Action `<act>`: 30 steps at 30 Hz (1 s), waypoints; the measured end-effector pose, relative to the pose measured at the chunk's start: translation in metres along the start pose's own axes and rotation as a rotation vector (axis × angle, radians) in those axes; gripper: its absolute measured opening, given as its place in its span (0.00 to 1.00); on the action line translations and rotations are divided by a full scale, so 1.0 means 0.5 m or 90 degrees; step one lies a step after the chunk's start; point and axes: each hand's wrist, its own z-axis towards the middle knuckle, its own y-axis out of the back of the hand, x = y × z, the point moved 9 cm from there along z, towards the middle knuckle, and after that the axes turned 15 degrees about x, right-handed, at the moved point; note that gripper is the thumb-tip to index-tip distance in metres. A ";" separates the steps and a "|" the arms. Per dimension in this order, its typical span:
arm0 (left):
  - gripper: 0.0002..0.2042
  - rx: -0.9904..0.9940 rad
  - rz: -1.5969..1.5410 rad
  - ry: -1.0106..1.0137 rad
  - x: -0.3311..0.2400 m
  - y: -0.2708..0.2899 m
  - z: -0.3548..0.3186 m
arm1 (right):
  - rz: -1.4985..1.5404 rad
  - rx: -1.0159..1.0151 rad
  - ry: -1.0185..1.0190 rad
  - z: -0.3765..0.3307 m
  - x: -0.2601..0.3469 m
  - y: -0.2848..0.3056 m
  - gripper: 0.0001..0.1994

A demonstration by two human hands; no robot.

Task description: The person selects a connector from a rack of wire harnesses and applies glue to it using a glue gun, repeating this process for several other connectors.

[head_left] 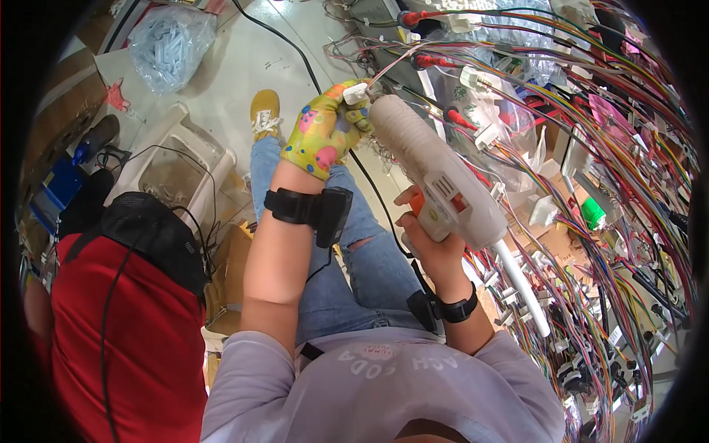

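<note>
My left hand (pixel 319 134), in a yellow glove with coloured spots, is closed on a white wire connector (pixel 356 94). Thin pinkish wires (pixel 395 65) run from the connector up to the right. My right hand (pixel 442 258), bare, grips the handle of a whitish hot glue gun (pixel 422 151) by its orange trigger (pixel 417 202). The gun's front end points toward the connector, close beside my gloved fingers; its nozzle tip is hard to make out. A white glue stick (pixel 523 288) sticks out of the gun's back end.
Bundles of coloured wires (pixel 591 214) with white connectors fill the right side. Red clips (pixel 459 117) stick out toward the gun. A black cable (pixel 295 48) crosses the floor. At left are a cream plastic stool (pixel 177 140), a bag of pale parts (pixel 170 48) and a person in red (pixel 133 325).
</note>
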 end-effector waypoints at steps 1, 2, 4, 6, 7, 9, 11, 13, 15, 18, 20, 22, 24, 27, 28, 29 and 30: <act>0.15 0.012 0.003 -0.003 -0.003 -0.008 -0.002 | -0.019 0.002 0.008 0.001 0.006 0.000 0.23; 0.15 0.013 0.003 -0.002 -0.003 -0.015 0.001 | -0.020 0.002 0.008 0.000 0.003 0.001 0.23; 0.15 -0.080 -0.009 -0.005 -0.003 -0.003 -0.001 | -0.037 0.008 0.020 0.000 -0.002 0.001 0.23; 0.15 -0.028 -0.006 0.005 -0.005 0.009 0.001 | -0.039 0.009 0.019 -0.002 0.000 0.000 0.23; 0.15 0.023 -0.005 0.018 -0.003 -0.006 0.002 | -0.042 0.007 0.016 -0.004 0.000 0.002 0.23; 0.14 -0.022 0.002 0.008 0.001 -0.001 0.003 | -0.035 0.006 0.023 -0.006 -0.002 0.000 0.23; 0.14 -0.067 0.010 -0.002 -0.002 -0.004 -0.002 | -0.026 0.005 0.031 -0.005 0.001 0.001 0.23; 0.14 -0.075 0.030 -0.010 -0.007 -0.008 -0.008 | -0.086 0.006 0.038 -0.004 0.012 0.000 0.22; 0.14 -0.052 0.005 -0.010 -0.004 -0.002 -0.004 | -0.057 0.000 0.031 -0.004 0.004 0.005 0.22; 0.14 -0.040 -0.017 -0.004 -0.003 -0.004 -0.002 | -0.037 0.000 0.020 -0.004 0.001 0.008 0.21; 0.14 -0.053 -0.013 0.000 -0.004 0.001 -0.002 | -0.046 0.006 0.017 -0.004 0.005 0.005 0.21; 0.13 -0.026 -0.048 0.023 0.004 0.006 0.009 | -0.040 0.003 0.019 -0.001 0.006 0.004 0.21; 0.13 -0.030 -0.055 0.017 0.006 0.017 0.013 | -0.055 0.002 0.021 -0.005 0.004 0.004 0.21; 0.13 -0.042 -0.035 0.013 0.003 -0.002 0.007 | -0.041 -0.002 0.001 -0.008 0.001 0.002 0.21; 0.13 -0.052 -0.007 0.009 -0.003 -0.008 0.001 | -0.012 0.000 -0.016 -0.006 -0.003 -0.001 0.21; 0.13 -0.052 -0.006 0.008 -0.003 -0.006 -0.002 | -0.012 0.001 -0.015 -0.005 0.000 -0.003 0.21; 0.13 -0.051 0.010 0.001 -0.006 -0.002 -0.004 | -0.013 0.007 0.000 -0.003 0.007 -0.006 0.21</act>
